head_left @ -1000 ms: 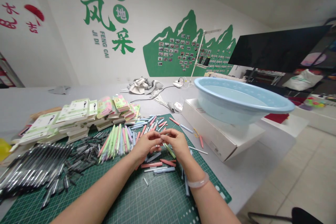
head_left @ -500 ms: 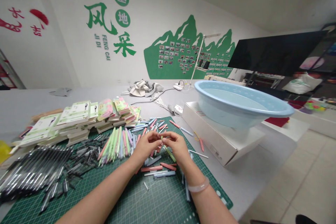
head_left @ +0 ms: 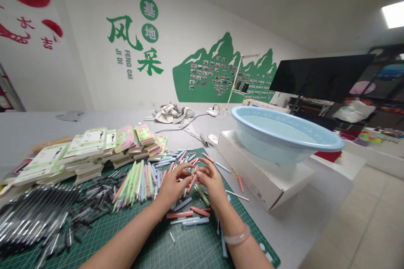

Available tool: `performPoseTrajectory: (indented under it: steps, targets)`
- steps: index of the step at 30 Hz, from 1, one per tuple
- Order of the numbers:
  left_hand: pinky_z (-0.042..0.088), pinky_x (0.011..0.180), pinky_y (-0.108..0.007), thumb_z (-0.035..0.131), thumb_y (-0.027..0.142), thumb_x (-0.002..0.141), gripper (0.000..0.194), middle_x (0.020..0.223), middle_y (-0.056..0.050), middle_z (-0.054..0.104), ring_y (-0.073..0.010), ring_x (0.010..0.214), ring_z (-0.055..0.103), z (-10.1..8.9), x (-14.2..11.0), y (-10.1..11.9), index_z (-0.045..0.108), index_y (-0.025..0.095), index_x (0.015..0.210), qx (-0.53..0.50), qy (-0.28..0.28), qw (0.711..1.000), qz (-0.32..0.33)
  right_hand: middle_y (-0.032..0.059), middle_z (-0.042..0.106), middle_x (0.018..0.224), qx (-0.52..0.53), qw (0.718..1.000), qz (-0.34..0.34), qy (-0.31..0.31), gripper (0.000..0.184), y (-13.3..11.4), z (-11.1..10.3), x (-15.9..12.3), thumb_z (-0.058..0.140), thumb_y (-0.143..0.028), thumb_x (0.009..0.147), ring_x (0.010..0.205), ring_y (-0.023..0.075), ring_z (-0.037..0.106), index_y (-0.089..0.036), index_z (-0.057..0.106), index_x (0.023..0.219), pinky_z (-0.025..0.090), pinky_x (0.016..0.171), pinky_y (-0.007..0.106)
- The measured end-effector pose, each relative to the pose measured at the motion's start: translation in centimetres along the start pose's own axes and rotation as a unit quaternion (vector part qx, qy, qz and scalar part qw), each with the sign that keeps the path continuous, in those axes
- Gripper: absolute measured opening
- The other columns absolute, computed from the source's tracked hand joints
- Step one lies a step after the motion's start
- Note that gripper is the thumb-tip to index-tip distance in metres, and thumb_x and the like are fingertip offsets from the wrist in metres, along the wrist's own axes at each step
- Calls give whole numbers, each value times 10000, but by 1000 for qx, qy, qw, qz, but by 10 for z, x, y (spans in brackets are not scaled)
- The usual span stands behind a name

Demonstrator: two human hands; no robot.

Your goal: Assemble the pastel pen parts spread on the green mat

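Green mural (head_left: 183,80) on the far wall; grey table (head_left: 284,222) below, cutting mat (head_left: 195,248) on it. Pink pen part (head_left: 192,180) at mid-mat, among loose pieces, seen between the fingertips. Judged light, stiff, smooth plastic; apt to roll. Best pinched mid-length, lightly. Left hand (head_left: 168,185) and right hand (head_left: 214,185) close together, fingers curled inward, thumbs low; cannot tell whether either grips it. Forearms converge from below, bracelet (head_left: 237,236) on right wrist.

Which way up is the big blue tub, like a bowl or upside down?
Like a bowl: the blue tub has its wide rim on top, and its hollow inside shows.
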State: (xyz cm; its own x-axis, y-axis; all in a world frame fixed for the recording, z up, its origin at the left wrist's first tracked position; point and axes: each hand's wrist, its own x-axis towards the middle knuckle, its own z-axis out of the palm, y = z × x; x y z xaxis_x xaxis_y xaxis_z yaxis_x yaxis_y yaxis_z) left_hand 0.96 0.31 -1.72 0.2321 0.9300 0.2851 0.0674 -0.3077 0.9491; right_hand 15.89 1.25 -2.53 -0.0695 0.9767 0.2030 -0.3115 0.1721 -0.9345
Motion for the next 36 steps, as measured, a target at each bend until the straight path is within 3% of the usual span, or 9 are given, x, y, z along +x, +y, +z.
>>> performPoseTrajectory:
  steps: [6, 11, 16, 19, 22, 25, 27, 36]
  targets:
    - [510, 620, -256, 581, 278, 740, 261, 808, -27, 667, -173, 757, 615, -3, 2, -5, 622, 201, 986, 10, 18, 1000, -19, 16, 661, 822, -21, 999, -15, 45, 743, -13, -6, 8, 637, -235, 714, 614, 127, 589, -251, 294, 1373, 464, 586, 254]
    - [522, 623, -267, 587, 294, 728, 286, 816, -25, 653, -169, 744, 613, -5, 3, -6, 626, 206, 997, 5, 39, 999, -19, 18, 673, 812, -36, 998, -36, 29, 826, -37, 0, 18, 621, -222, 727, 581, 120, 570, -256, 171, 1418, 458, 573, 255]
    - [517, 616, -262, 573, 291, 734, 283, 791, -19, 650, -158, 708, 602, -7, 3, -8, 628, 210, 999, 17, 48, 999, -5, 4, 665, 781, -46, 997, -46, 33, 802, -44, 10, 22, 627, -239, 710, 580, 125, 557, -264, 221, 1400, 455, 564, 258]
    - [518, 609, -264, 558, 278, 738, 293, 790, -20, 652, -159, 700, 608, -8, 2, -7, 620, 209, 1017, 7, 49, 999, -5, 19, 656, 786, -112, 993, -25, 36, 582, -30, 7, 20, 590, -254, 719, 563, 132, 550, -221, 436, 1279, 447, 557, 273]
    - [523, 613, -276, 554, 268, 740, 288, 802, -26, 652, -165, 709, 617, -8, 2, -5, 616, 205, 1015, 4, 46, 999, -8, 40, 650, 734, -328, 944, 0, 41, 230, -12, -3, 16, 555, -210, 708, 614, 158, 564, -165, 662, 907, 425, 598, 284]
    - [528, 627, -285, 563, 273, 738, 280, 812, -27, 655, -170, 726, 624, -9, 2, -4, 620, 209, 1005, 9, 50, 999, -10, 55, 669, 815, -537, 843, 19, 29, 181, -1, -15, 10, 586, -200, 686, 760, 185, 586, -177, 675, 842, 397, 689, 285]
    - [529, 625, -286, 566, 275, 737, 279, 812, -26, 658, -171, 725, 627, -9, 1, -4, 622, 210, 1002, 10, 55, 998, -8, 66, 670, 850, -602, 797, 49, 21, 189, 2, -21, 7, 616, -205, 663, 787, 190, 584, -173, 672, 841, 378, 686, 276]
    - [541, 634, -290, 566, 273, 741, 281, 820, -29, 654, -169, 743, 627, -19, -5, -9, 622, 200, 1007, 30, 56, 998, -15, 55, 666, 834, -635, 768, 79, -21, 186, 5, -19, -1, 669, -265, 619, 768, 189, 587, -192, 651, 790, 325, 603, 251]
